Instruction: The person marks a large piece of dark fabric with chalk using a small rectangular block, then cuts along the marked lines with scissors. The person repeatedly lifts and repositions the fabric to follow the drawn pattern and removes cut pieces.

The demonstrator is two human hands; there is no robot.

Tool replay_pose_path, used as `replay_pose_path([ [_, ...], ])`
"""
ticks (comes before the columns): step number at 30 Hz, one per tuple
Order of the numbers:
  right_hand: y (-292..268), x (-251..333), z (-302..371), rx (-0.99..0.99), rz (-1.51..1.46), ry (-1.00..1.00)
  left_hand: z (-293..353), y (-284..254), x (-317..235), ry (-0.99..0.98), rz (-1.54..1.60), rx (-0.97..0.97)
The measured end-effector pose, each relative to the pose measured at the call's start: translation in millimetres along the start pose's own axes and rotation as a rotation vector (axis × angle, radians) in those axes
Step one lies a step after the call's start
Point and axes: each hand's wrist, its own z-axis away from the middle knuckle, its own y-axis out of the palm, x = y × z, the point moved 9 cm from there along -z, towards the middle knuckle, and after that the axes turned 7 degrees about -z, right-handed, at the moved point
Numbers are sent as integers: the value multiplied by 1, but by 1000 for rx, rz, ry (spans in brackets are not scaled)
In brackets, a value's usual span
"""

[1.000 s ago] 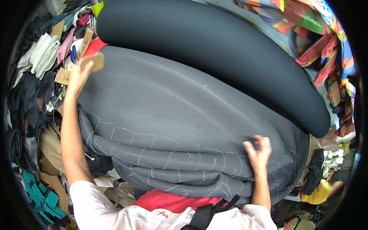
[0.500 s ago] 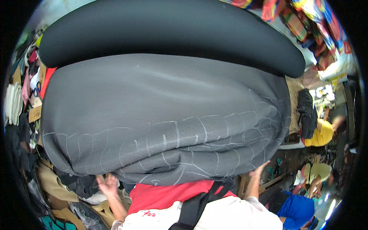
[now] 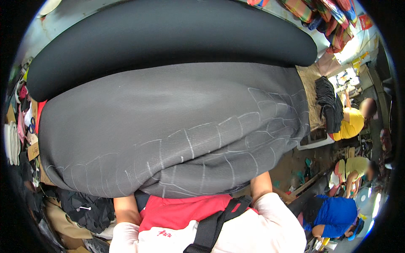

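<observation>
Dark grey fabric (image 3: 168,109) draped over the grip, both hands hidden under its near edge, whether apart or clamped impossible to tell, smooth farther off, folded and pale-lined near the grip

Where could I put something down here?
On the smooth part of the grey cloth, between the black roll and the pale lines. A narrow tan strip shows between the cloth and the dark stack. It's crowded at far left, with folded white cloths and dark scraps.
</observation>
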Motion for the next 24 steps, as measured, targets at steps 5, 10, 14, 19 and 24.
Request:
replay_pose_path([
  [5, -64, 94, -24, -45, 135, -283, -8, 1, -6, 25, -42, -15],
  [10, -99, 190, 63, -303, 226, -199, -9, -27, -22, 78, -81, -68],
  [14, -68, 133, 145, 9, 985, 35, 11, -90, -77, 211, -154, -238],
  [19, -27, 30, 178, 387, 1014, 68, 126, -151, -261, 981, -389, -741],
  [24, 8, 5, 145, 671, 1039, -133, 194, -18, -316, 1535, -381, -253],
])
